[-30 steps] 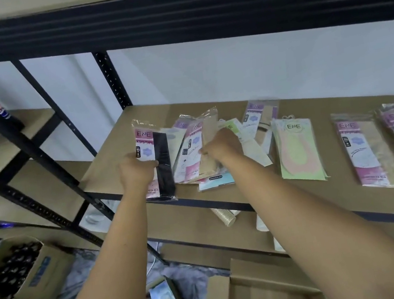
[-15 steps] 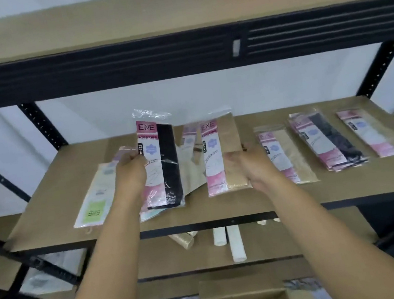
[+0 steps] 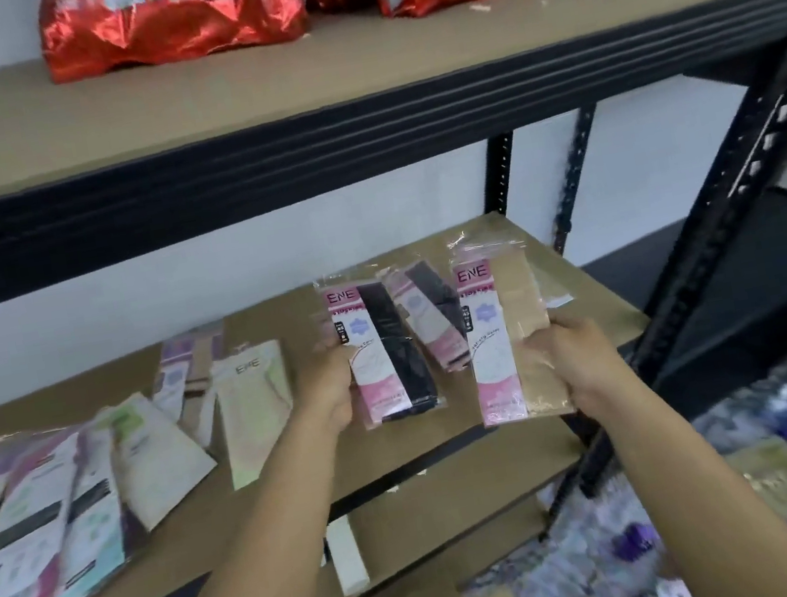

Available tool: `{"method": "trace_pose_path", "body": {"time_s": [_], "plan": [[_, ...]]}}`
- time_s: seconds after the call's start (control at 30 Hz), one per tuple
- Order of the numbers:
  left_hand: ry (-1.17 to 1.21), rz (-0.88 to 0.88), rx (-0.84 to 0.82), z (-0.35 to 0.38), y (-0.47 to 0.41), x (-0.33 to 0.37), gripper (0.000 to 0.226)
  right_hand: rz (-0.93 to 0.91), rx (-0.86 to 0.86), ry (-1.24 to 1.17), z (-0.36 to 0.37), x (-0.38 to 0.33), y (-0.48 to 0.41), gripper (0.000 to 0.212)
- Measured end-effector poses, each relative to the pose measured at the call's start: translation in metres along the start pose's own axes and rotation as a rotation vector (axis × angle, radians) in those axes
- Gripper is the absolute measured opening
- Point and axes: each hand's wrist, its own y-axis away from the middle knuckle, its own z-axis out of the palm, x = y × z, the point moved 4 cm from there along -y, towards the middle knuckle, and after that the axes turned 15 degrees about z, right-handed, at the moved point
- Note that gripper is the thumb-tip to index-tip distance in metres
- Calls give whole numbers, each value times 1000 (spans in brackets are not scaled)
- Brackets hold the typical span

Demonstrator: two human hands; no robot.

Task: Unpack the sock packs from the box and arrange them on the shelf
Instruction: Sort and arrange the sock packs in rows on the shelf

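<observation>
1. A head-worn view looks down at a person's two bare arms reaching toward a brown shelf [image 3: 85, 397].
2. The left hand [image 3: 329, 392] grips a black pack [image 3: 392, 350] of socks by its left edge, fingers curled round it.
3. The right hand [image 3: 580, 361] grips a beige pack [image 3: 512, 335] by its lower right edge in the same way.
4. Both packs are held side by side, apart, just above the right end of the shelf, not yet laid down.
5. Each pack is a flat, clear sleeve with a pink card. It looks light, thin, bendy and a little slippery, so a pinch across one long edge near the middle should keep it from drooping.
6. Both long axes run up and away from the person, with the branded header farthest away and the printed face toward the camera. Each leans slightly.
7. More packs lie flat on the shelf. There is a loose overlapping pile [image 3: 52, 511] at the left, a green pack [image 3: 253, 405] mid-shelf and another dark one [image 3: 430, 313] behind the left hand's pack.
</observation>
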Motion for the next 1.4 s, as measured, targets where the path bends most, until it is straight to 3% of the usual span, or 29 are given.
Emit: {"method": "trace_pose_path", "body": {"time_s": [0.1, 0.27, 0.5, 0.57, 0.7, 0.77, 0.87, 1.03, 1.17, 1.23, 1.4], "plan": [[-40, -58, 6, 38, -13, -6, 14, -10, 37, 19, -28, 0, -12, 28], [-44, 38, 45, 80, -46, -8, 18, 28, 24, -9, -53, 0, -35, 29], [-375, 237, 115, 101, -68, -19, 31, 49, -45, 11, -63, 2, -66, 36], [-397, 264, 119, 107, -68, -25, 41, 49, -51, 10, -64, 3, -72, 36], [-414, 362, 106, 111, -101, -62, 85, 48, -75, 9, -66, 6, -82, 35], [-474, 362, 126, 111, -125, -87, 90, 63, -83, -8, -68, 7, -88, 35], [-566, 398, 134, 126, -89, -53, 94, 92, -84, -4, -74, 12, -97, 36], [-630, 424, 113, 136, -83, -49, 83, 51, 7, 3, -89, 11, -107, 63], [-677, 401, 125, 134, -97, -66, 81, -19, 124, 46, -97, -1, -100, 50], [-618, 393, 145, 130, -106, -75, 83, -11, 125, 45, -98, -3, -102, 57], [-425, 380, 64, 146, -58, -31, 27, 22, 94, 36, -93, -8, -108, 67]]}}
